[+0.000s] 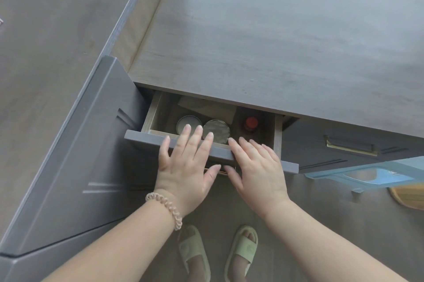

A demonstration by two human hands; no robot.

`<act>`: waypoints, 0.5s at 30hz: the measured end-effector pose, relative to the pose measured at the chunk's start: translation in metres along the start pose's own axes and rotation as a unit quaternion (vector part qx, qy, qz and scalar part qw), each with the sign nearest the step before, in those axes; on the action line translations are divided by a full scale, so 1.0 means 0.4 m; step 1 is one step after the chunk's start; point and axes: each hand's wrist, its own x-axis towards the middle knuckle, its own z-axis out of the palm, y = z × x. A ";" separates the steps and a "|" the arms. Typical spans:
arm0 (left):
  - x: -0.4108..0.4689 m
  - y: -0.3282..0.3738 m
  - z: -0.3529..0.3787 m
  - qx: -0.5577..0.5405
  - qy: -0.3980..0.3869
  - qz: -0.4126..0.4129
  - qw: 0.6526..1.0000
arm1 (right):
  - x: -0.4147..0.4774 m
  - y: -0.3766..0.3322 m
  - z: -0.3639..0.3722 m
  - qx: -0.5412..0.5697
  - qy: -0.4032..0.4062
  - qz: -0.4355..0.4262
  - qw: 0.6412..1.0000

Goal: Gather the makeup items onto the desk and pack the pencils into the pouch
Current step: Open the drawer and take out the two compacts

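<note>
A grey drawer (146,139) under the desk top (263,36) stands partly pulled out. Inside lie two round silver-lidded tins (216,129), a red-capped bottle (251,124) and a tan flat item (206,107) at the back. My left hand (187,162) rests over the drawer's front edge with straight fingers, thumb below by the gold handle. My right hand (257,167) lies beside it on the same edge, fingers straight, thumb underneath. Neither holds anything. No pouch or pencils are in sight.
A second drawer with a gold handle (351,145) is to the right, closed. A blue stool (376,172) and a woven item (410,197) sit on the floor at right. A grey cabinet panel (75,155) angles at left. My slippered feet (218,252) stand below.
</note>
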 end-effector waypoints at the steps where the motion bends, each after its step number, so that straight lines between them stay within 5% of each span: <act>1: 0.011 -0.009 -0.005 0.018 -0.029 -0.007 0.999 | -0.004 0.001 0.001 0.001 0.001 -0.003 1.000; 15: -0.071 -0.004 -0.031 0.024 -0.107 -0.044 0.993 | -0.098 -0.021 0.005 0.037 0.026 -0.030 0.999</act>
